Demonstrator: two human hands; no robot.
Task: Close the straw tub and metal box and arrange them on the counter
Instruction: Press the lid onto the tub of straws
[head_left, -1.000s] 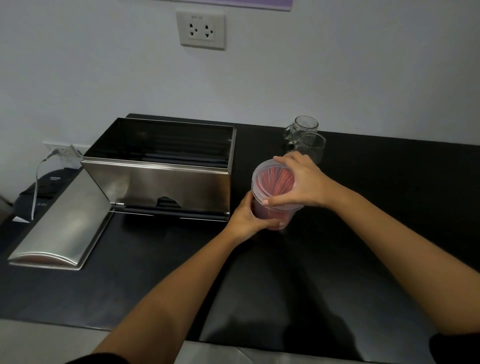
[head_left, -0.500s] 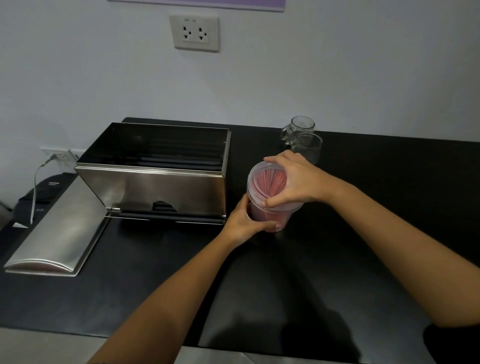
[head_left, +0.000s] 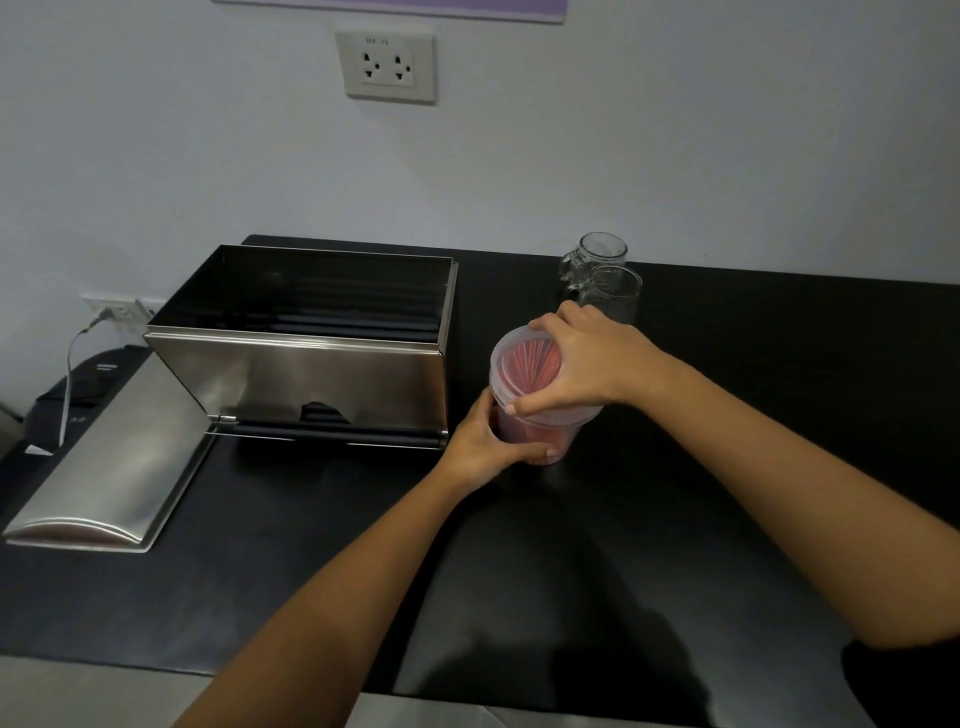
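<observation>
**Clerk:** At centre of the black counter (head_left: 727, 415), item one: straw tub (head_left: 535, 431), clear plastic, round, filled with red straws (head_left: 530, 364). Stands upright on the counter, just beside the metal box at its 3 o'clock.

**Checker:** Lid?

**Clerk:** Translucent lid (head_left: 511, 358) sits on the tub's mouth. Whether it is fully seated, I cannot tell. Right hand (head_left: 587, 364) lies over it from 3 o'clock, fingers curled round the rim, thumb at the near edge, gripping the lid.

**Checker:** Other hand?

**Clerk:** Left hand (head_left: 485, 436) wraps the tub's lower wall from 8 o'clock, closed around it, fingers reaching under towards the base.

**Checker:** Item two.

**Clerk:** Metal box (head_left: 311, 379), stainless, rectangular, at 9 o'clock from the tub. Open on top, dark interior showing. A black roller or bar (head_left: 337, 434) runs along its near bottom edge. Its curved steel lid (head_left: 109, 483) hangs off the left end, folded down flat onto the counter towards 8 o'clock.

**Checker:** Remaining stock?

**Clerk:** Two glass mugs (head_left: 602, 280) with handles at 12 o'clock from the tub, one behind the other, touching or nearly so. Wall socket (head_left: 387, 67), double, at 11 o'clock, high on the white wall. Lower socket (head_left: 122, 312) at far 9 o'clock with a plug and grey cable (head_left: 70, 374) trailing down over a dark device.
</observation>
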